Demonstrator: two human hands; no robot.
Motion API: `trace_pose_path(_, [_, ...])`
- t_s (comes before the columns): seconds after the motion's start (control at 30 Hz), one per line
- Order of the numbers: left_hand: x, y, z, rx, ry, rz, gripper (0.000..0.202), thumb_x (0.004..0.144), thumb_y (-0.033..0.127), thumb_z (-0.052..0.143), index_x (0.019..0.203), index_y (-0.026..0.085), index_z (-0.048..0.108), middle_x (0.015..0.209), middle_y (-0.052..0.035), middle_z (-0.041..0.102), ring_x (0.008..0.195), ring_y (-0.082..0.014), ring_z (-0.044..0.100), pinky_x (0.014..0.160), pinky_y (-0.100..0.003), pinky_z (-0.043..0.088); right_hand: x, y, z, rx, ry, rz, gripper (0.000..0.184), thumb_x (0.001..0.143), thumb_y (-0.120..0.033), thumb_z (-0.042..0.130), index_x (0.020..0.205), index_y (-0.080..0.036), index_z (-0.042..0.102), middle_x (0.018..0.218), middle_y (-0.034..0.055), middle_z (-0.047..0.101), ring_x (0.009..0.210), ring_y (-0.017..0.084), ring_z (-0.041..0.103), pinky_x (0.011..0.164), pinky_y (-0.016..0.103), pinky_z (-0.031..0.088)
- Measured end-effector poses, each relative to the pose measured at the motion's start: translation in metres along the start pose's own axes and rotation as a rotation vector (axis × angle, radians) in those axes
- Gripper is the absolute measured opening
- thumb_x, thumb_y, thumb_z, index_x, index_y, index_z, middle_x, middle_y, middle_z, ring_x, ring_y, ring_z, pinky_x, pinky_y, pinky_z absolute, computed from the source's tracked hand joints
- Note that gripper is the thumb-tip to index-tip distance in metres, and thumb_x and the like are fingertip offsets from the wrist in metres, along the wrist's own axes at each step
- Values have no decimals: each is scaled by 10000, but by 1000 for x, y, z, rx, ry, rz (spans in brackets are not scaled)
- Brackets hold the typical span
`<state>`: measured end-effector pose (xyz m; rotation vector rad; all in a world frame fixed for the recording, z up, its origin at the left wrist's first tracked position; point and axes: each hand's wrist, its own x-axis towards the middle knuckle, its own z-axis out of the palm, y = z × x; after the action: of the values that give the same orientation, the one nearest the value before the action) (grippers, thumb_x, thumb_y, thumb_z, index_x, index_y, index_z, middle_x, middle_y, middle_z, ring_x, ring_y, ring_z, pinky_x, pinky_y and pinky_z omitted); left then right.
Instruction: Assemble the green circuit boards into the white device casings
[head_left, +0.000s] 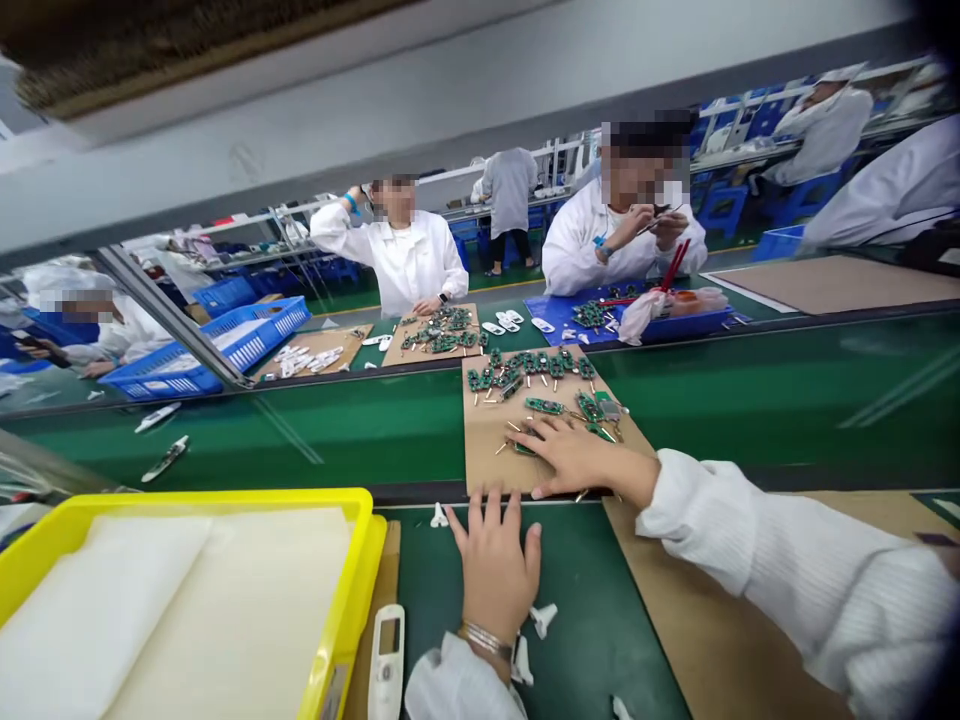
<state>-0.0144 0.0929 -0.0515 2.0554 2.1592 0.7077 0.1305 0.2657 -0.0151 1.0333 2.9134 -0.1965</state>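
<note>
My left hand [495, 560] lies flat on the green bench with its fingers spread, its fingertips at the near edge of a brown cardboard sheet [487, 440]. My right hand [581, 458] reaches across that sheet, fingers stretched out, resting over small green circuit boards [544, 405] with metal pins. More of these boards [525, 368] lie in a row at the sheet's far end. Whether the right fingers pinch a board is hidden under the hand.
A yellow tray [352, 570] with white foam sheets sits at the near left, and a white device shell [388, 660] lies beside it. Small white plastic parts [544, 618] lie by my left wrist. Across the green conveyor belt [750, 400] sit people in white coats with boards and blue bins [247, 340].
</note>
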Motion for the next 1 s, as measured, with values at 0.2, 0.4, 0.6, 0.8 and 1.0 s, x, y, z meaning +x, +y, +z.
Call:
trace_pose_path(0.2, [2,1,0,59,-2,6,427,984,414,350,1359,308,524,1480,-36,473,1408,-287,350,1144,-710,131,-30,-19,5,-21,67,38,740,880,-542,588,1521,-287,323,1428,185,447,1240,409,440,970,538,364])
trace_pose_path(0.4, [4,1,-2,73,-53,2,432,982,415,351,1368,312,517,1502,-28,444,1426,-290,313,1136,-724,96,-38,-28,-3,36,88,65,465,877,-371,613,1335,-290,590,1190,137,606,1086,337,551,862,402,421])
trace_pose_path(0.6, [5,-1,0,81,-37,5,424,979,408,364,1360,315,526,1492,-30,457,1418,-280,323,1133,-724,87,-80,-6,-33,130,103,103,267,861,-247,577,1072,-245,741,993,54,700,920,214,634,816,292,437])
trace_pose_path(0.8, [5,0,0,67,-45,-6,433,973,388,387,1365,280,534,1500,-68,445,1424,-282,313,1146,-704,59,-145,-2,-24,135,131,180,439,990,-466,376,989,-234,748,952,73,707,929,238,624,826,335,459])
trace_pose_path(1.0, [3,2,-4,52,-32,11,425,972,361,395,1366,279,530,1495,-70,451,1418,-285,328,1130,-720,85,-115,21,-13,102,197,290,534,957,-545,424,1329,-202,591,1385,140,516,1290,304,439,1072,420,340])
